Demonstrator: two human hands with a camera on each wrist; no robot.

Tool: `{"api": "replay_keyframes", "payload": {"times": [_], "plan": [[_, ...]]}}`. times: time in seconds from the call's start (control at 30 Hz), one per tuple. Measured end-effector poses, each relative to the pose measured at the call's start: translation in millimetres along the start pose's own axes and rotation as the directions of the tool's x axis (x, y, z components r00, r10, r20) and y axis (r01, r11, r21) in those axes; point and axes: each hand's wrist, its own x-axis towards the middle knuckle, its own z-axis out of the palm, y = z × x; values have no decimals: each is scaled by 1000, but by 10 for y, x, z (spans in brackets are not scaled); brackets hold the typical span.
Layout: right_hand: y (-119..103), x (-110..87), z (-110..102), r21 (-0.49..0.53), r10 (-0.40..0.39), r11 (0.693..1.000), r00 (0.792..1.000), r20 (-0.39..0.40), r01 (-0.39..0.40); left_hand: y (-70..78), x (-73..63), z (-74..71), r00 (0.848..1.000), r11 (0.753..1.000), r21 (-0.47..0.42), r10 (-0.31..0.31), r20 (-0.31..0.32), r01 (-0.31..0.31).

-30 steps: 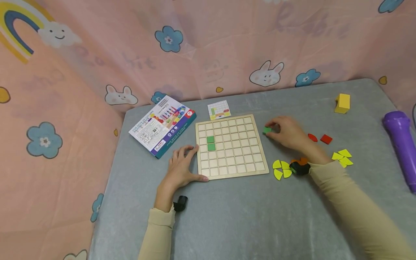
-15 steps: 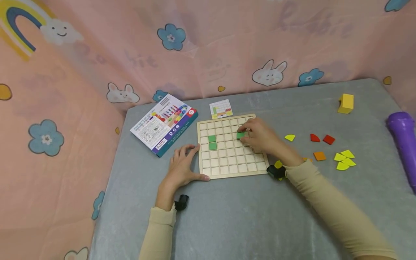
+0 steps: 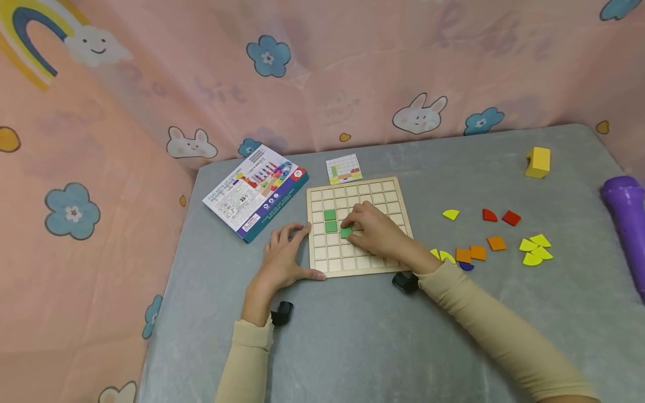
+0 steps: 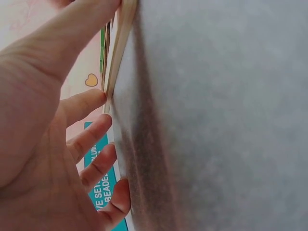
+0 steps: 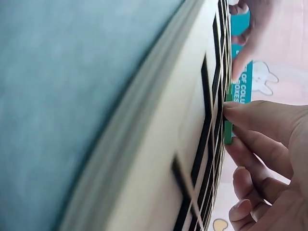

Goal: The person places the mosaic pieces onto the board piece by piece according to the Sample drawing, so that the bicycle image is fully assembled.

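Clock read from the middle of the wooden grid board (image 3: 362, 263), 12 at its far edge. Right hand (image 3: 375, 230) reached in over the board from 4 o'clock, thumb and finger pinching a green tile (image 3: 346, 232) just off centre toward 8; could not tell whether the tile touched the grid. Two green squares (image 3: 330, 220) sat in adjoining cells toward 9, one beyond the other. Left hand (image 3: 282, 254) was spread, thumb at the board's 8 o'clock corner, index fingertip touching the edge at 9, other fingers outside it. Picture card (image 3: 344, 169) lay just past the board at 11; printed box (image 3: 254, 193) at 10, tilted askew. Loose pieces lay toward 3: a yellow quarter (image 3: 450, 214), red pieces (image 3: 511, 218) further out, orange squares (image 3: 496, 243) slightly nearer 4, a yellow cluster (image 3: 536, 250) beyond. Yellow block (image 3: 539, 162) stood between 2 and 3; purple microphone-shaped object (image 3: 625, 224) well out at 3.
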Motion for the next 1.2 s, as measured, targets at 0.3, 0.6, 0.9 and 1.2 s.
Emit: {"api": "replay_keyframes", "payload": {"times": [0.3,0.6,0.9,1.2], "plan": [[-111,19,68,-8,-46,999,999,-5,46,-5,-6,-8,1000,1000,9,-8,3,8],[-172,24,112,4,-51,999,998,30,51,-10,-3,-6,1000,1000,14,-8,11,8],[-227,76,169,10,-31,999,999,32,31,-20,16,5,1000,1000,3,-2,19,2],[-229,108,188,-12,21,1000,1000,7,-21,-20,21,18,1000,1000,3,-2,15,2]]}}
